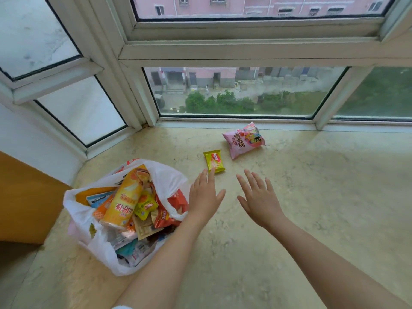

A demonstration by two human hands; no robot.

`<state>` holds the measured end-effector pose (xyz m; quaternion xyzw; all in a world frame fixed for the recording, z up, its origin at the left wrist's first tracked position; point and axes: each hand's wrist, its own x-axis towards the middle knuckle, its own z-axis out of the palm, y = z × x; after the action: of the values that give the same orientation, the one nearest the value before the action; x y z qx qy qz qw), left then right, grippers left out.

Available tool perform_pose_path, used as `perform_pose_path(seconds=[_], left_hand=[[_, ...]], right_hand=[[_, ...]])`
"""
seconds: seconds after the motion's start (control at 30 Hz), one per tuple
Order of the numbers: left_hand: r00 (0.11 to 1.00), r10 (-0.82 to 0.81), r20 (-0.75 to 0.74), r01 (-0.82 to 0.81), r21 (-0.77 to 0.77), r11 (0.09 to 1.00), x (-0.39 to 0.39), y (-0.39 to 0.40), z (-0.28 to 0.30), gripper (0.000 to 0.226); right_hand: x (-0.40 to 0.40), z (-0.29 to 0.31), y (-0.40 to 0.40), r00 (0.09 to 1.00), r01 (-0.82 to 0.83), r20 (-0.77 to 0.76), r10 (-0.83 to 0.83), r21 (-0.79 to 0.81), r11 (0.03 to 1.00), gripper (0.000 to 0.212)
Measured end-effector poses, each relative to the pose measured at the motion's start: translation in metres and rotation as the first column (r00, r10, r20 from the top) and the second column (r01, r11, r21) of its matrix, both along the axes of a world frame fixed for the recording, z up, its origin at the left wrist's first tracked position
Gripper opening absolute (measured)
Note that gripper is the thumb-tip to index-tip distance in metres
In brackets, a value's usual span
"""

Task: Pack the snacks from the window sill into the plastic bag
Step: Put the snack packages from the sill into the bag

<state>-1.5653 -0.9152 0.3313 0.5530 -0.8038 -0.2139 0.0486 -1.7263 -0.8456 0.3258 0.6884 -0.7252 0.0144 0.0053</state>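
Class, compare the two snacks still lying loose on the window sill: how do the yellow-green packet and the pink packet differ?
The yellow-green packet is smaller and flat; the pink packet is larger and puffed. The yellow-green packet lies nearer the person, with the left hand at its edge; the pink packet lies closer to the window, with no hand near it. Both lie loose on the sill, outside the plastic bag.

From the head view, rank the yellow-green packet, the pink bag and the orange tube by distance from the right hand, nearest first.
1. Yellow-green packet: just ahead-left of the right hand, by the left hand's fingertips.
2. Pink bag: farther ahead, near the window.
3. Orange tube: far left, inside the plastic bag, beyond the left hand.
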Motion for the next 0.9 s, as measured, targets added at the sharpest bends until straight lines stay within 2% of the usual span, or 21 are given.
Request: perform_pose_path(seconds=[0.17,0.33,0.5,0.73,0.83,0.9], left_hand=[[0.998,0.041,0.055,-0.043,0.050,0.998,-0.037,-0.047,-0.037,0.078],[0.993,0.072,0.095,-0.075,0.026,0.997,-0.075,-0.100,-0.081,0.081],[0.987,0.107,0.122,-0.109,0.009,0.994,-0.106,-0.139,-0.134,0.084],[0.938,0.280,0.203,-0.297,0.059,0.953,-0.122,-0.169,-0.196,0.094],[0.927,0.345,0.148,-0.358,0.066,0.932,-0.122,-0.176,-0.213,0.089],[0.942,0.322,0.098,-0.324,0.001,0.946,-0.121,-0.180,-0.220,0.079]], right_hand=[[-0.039,-0.036,-0.042,1.000,0.022,0.016,-0.022,0.008,1.000,0.072],[-0.070,-0.090,-0.086,0.997,0.071,0.046,-0.067,-0.075,0.995,0.072],[-0.089,-0.147,-0.125,0.983,0.171,0.075,-0.165,-0.086,0.981,0.073],[-0.107,-0.194,-0.189,0.974,0.217,0.095,-0.205,-0.146,0.965,0.083],[-0.109,-0.205,-0.212,0.972,0.228,0.082,-0.219,-0.121,0.966,0.084],[-0.109,-0.209,-0.224,0.964,0.252,0.096,-0.246,-0.047,0.967,0.080]])
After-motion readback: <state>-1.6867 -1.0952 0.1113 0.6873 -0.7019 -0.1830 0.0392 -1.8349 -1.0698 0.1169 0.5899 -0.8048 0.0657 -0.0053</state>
